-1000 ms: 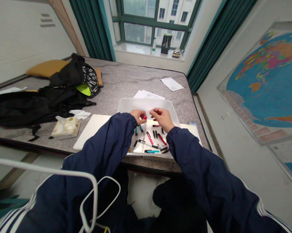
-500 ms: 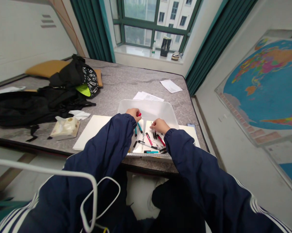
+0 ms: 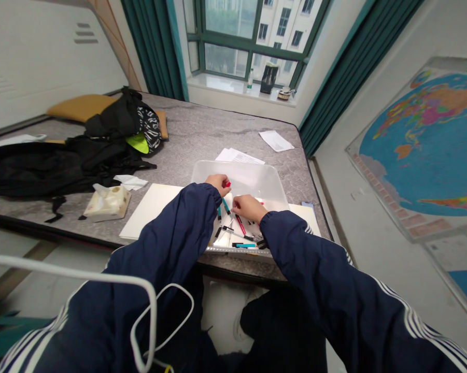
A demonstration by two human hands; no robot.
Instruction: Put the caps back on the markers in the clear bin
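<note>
My left hand (image 3: pixel 217 183) is closed over the left part of a clear plastic bin (image 3: pixel 252 173), gripping a small red object (image 3: pixel 228 184) whose kind I cannot make out. Inside the bin, my right hand (image 3: pixel 249 207) has its fingertips pinched together; whatever they hold is hidden. Just below the left hand lies a teal pen (image 3: pixel 226 206). Under the right hand is a red pen (image 3: pixel 240 225). Another teal pen (image 3: pixel 244 245) with a black end rests by the bin's near wall, among several black and clear pens partly covered by the right hand and sleeve.
White boards or sheets (image 3: pixel 151 204) stick out on both sides of the bin. Left of it are a tissue pack (image 3: pixel 108 202) and a black backpack (image 3: pixel 58 166). Papers (image 3: pixel 239 156) lie behind it. A white cable (image 3: pixel 101 277) loops across the lower left.
My right hand has moved left inside the bin, towards the left hand, and now covers other pens. The left hand still holds the red object. The view has shifted slightly.
</note>
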